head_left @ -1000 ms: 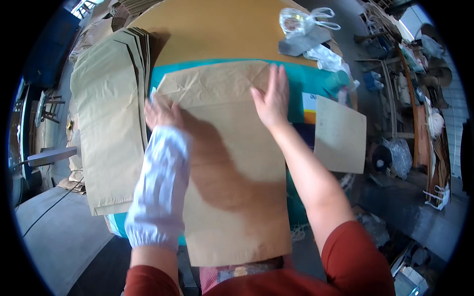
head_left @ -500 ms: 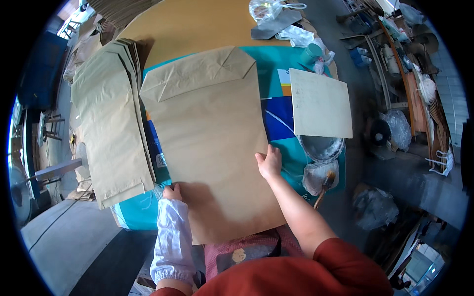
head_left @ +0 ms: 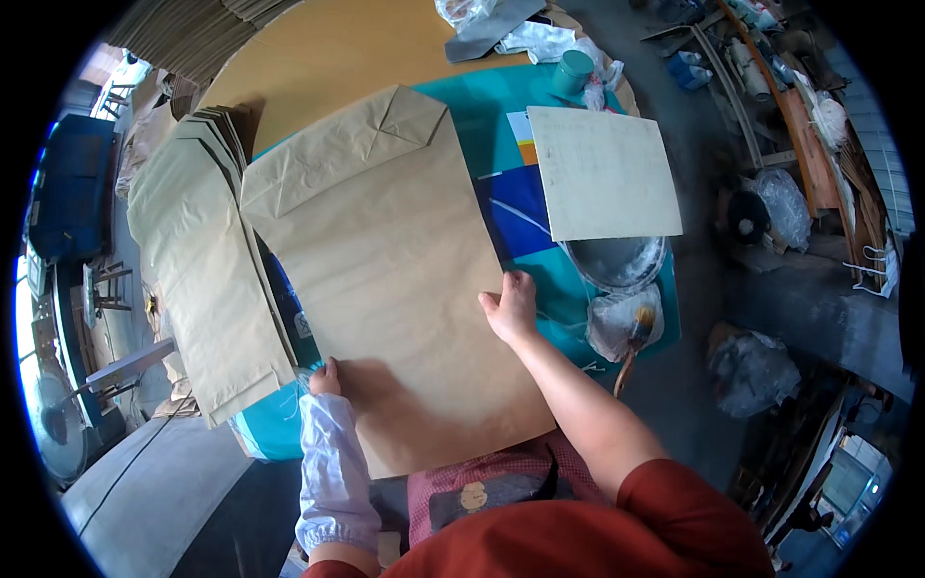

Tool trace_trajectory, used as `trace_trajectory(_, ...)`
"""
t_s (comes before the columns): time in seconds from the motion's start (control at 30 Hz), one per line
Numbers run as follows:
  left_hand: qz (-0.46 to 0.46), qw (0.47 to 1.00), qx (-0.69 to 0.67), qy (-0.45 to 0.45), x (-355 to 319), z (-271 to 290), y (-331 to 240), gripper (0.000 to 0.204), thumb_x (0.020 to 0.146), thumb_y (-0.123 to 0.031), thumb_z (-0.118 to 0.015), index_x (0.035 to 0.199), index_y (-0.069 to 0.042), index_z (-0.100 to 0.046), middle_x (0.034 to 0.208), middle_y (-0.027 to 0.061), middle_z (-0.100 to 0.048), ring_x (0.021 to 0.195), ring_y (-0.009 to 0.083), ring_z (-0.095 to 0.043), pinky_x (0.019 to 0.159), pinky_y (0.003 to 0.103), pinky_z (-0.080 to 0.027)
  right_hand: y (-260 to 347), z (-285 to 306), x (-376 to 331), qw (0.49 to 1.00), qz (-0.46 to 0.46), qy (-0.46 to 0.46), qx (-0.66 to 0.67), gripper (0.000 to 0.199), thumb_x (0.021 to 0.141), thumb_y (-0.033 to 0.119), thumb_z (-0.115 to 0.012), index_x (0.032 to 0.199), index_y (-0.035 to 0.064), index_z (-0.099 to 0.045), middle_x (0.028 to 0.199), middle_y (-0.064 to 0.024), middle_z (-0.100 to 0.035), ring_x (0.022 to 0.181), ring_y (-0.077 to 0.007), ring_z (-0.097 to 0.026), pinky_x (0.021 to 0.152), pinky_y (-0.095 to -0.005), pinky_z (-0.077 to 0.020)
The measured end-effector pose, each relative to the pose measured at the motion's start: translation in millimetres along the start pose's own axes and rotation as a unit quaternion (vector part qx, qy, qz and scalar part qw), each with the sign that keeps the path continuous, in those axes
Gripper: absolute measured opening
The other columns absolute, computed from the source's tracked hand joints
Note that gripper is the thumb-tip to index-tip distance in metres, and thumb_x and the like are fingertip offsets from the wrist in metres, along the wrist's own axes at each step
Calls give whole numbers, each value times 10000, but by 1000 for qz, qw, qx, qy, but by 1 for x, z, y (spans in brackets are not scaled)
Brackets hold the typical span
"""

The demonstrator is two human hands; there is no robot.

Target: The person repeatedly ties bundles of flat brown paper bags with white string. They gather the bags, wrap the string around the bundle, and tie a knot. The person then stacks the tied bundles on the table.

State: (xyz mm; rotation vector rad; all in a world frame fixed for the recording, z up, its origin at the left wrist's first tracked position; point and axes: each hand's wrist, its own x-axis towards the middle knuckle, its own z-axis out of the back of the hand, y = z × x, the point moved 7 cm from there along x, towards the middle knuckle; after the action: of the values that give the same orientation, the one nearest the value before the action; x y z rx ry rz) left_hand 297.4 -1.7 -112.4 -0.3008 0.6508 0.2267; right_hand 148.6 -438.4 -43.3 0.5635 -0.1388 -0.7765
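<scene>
A large brown paper bag (head_left: 385,279) lies in front of me, its folded block bottom at the far end and its near edge hanging over my lap. My left hand (head_left: 326,377) pinches the bag's left edge low down. On the right edge, my right hand (head_left: 512,306) is closed, thumb on top and fingers curled out of sight around the paper. Left of this bag rests a stack of similar flat brown paper bags (head_left: 198,260). The work surface underneath is covered with teal sheeting (head_left: 482,91).
To the right, a pale square board (head_left: 607,173) partly covers a round bucket (head_left: 621,265). A brush (head_left: 636,342) leans by a plastic-wrapped lump (head_left: 607,323). Farther back are a green tub (head_left: 573,70) and a white cloth (head_left: 540,40). Stacked brown sheets (head_left: 178,39) stand far left.
My view has turned a little, so the bag and bucket sit farther left. My right hand's fingers have closed more around the bag's right edge. The left hand keeps its hold.
</scene>
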Motion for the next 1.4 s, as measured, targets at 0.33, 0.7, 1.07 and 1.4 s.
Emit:
trace_trajectory(0.33, -46, 997, -50, -45, 37, -12, 29, 534, 926, -475, -432, 977, 7, -655, 965, 261, -641, 958, 457, -566, 832, 467, -456, 12, -2, 21, 970, -97, 225, 7, 709, 791, 342, -667, 1299, -62, -382, 1108, -244, -571, 997, -377, -583, 819, -433, -490)
trace_trajectory(0.7, -94, 985, -2, -141, -2, 0, -44, 521, 925, -459, -446, 936, 29, -627, 908, 268, -626, 868, 447, -581, 778, 492, -445, -20, 0, 32, 986, -81, 77, 123, 586, 761, 246, -699, 1207, -56, -467, 1104, -260, -582, 1012, -398, -570, 856, -432, -472)
trace_trajectory(1.07, -309, 931, 167, -103, -20, 0, -109, 303, 832, -193, -538, 1110, -72, -555, 1037, 172, -575, 1000, 362, -557, 883, 437, -443, -70, 41, 16, 992, 32, 116, -46, 447, 822, 114, -568, 1218, -56, -448, 1160, -244, -501, 1128, -387, -466, 961, -418, -398)
trace_trajectory(1.4, -194, 945, 257, -55, -13, -4, -39, 86, 793, -136, -602, 855, -87, -566, 806, 108, -631, 819, 320, -633, 684, 429, -494, -96, 57, -6, 979, -123, 154, -59, 328, 921, 297, -472, 791, 30, -610, 727, -189, -615, 739, -378, -603, 683, -489, -465)
